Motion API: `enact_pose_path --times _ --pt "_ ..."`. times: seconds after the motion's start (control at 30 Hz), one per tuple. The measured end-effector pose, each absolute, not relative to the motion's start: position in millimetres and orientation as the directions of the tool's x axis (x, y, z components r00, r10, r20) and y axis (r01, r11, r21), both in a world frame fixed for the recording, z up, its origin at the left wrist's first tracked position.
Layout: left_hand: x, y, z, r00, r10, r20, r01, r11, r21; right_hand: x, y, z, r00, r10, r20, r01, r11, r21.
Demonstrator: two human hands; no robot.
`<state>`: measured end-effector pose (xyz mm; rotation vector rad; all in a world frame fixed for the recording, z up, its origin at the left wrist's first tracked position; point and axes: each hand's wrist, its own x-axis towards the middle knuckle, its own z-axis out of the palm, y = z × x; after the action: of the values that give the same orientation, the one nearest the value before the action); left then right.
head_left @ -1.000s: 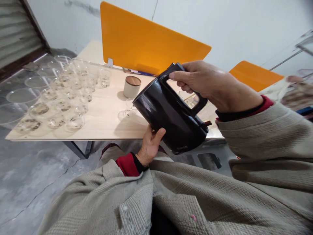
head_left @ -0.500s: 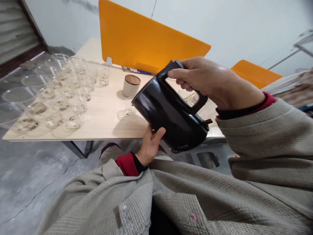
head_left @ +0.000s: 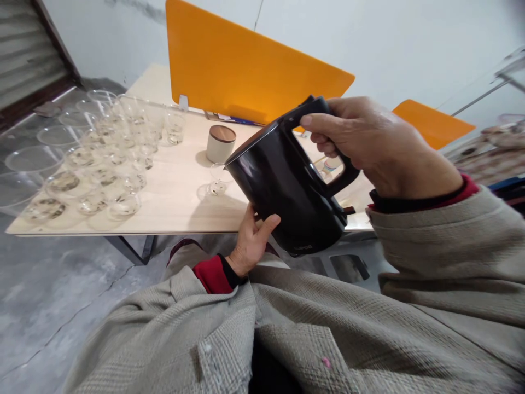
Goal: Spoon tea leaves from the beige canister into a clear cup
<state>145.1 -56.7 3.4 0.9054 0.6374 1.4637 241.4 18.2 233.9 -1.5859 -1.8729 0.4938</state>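
So the black kettle (head_left: 287,180) is up in the air over the near edge of the bench (head_left: 180,197), tilted with its spout end dipping toward 10 o'clock. The right hand (head_left: 377,148) has its fingers clamped round the handle, thumb on top. The left hand (head_left: 252,241) sits under the kettle's lower side, fingers spread and cupped against the body, more propping than gripping.

What I'd worry about: the spout points at a small clear glass (head_left: 219,179) standing on the bench at about 9 o'clock from the kettle. That's a tiny target, and the kettle's own bulk partly blocks the view of it. Tip a bit too far and the stream probably overshoots onto the wood. I can't tell how full the kettle is, so a sudden gush is possible too.

If what's inside is hot, that left palm on the wall is asking for a flinch, and a flinch swings the spout. Off at 9 to 10 o'clock there's a whole crowd of glasses (head_left: 102,158), and a lidded canister (head_left: 220,143) just behind the small glass, all near enough to catch splashes.
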Motion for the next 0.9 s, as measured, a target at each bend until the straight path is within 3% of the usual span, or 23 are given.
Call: enact_pose_path --times 0.17,0.3,0.53,0.67,0.9 --pt "135 -48 14 0.008 0.966 0.259 -0.408 -0.233 0.883 264 8 228 -0.037 0.942 0.332 0.545 0.298 -0.784" --pt "134 -37 12 0.026 0.956 0.293 -0.357 -0.265 0.896 282 15 214 0.111 0.898 0.425 0.361 0.362 -0.859" --pt "103 -43 -3 -0.119 0.925 0.361 -0.084 -0.371 0.925 298 48 190 0.283 0.874 0.396 0.071 0.392 -0.917" --pt "61 -39 -2 -0.28 0.864 0.418 0.044 -0.423 0.905 302 80 183 0.347 0.827 0.442 0.061 0.451 -0.891" --pt "17 -14 -20 -0.463 0.845 0.268 0.019 -0.293 0.956 295 149 163 0.394 0.778 0.489 0.252 0.42 -0.872"
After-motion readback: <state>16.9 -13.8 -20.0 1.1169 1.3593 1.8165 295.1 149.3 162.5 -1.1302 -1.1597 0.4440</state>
